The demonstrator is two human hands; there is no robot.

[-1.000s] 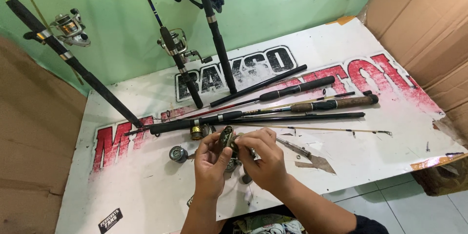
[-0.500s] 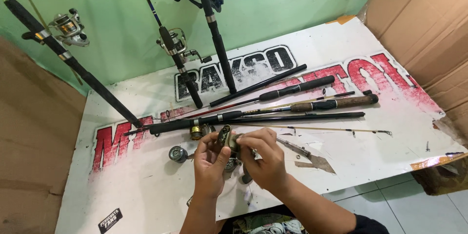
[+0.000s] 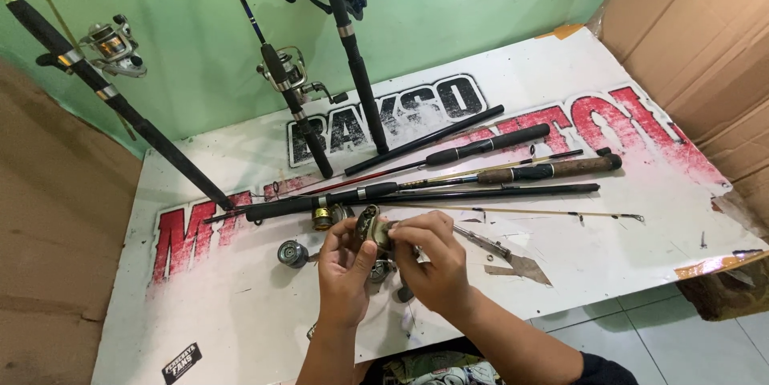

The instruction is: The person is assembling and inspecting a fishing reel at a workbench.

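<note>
Two hands, left hand [image 3: 344, 261] and right hand [image 3: 432, 261], clamped on small reel part [image 3: 370, 226], white red-lettered sign board [image 3: 641, 217] beneath.

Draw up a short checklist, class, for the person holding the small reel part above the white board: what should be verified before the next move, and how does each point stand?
1. Part held by both hands: ok; left hand and right hand both grip the small reel part.
2. Part clear of the board: ok, lifted above it.
3. Loose pieces within reach: ok; round spool and brass-coloured piece lie close by.
4. Rods lying behind out of the way: ok; black rod lies beyond the hands.
5. Part's condition: cannot tell, mostly covered by fingers.
</note>
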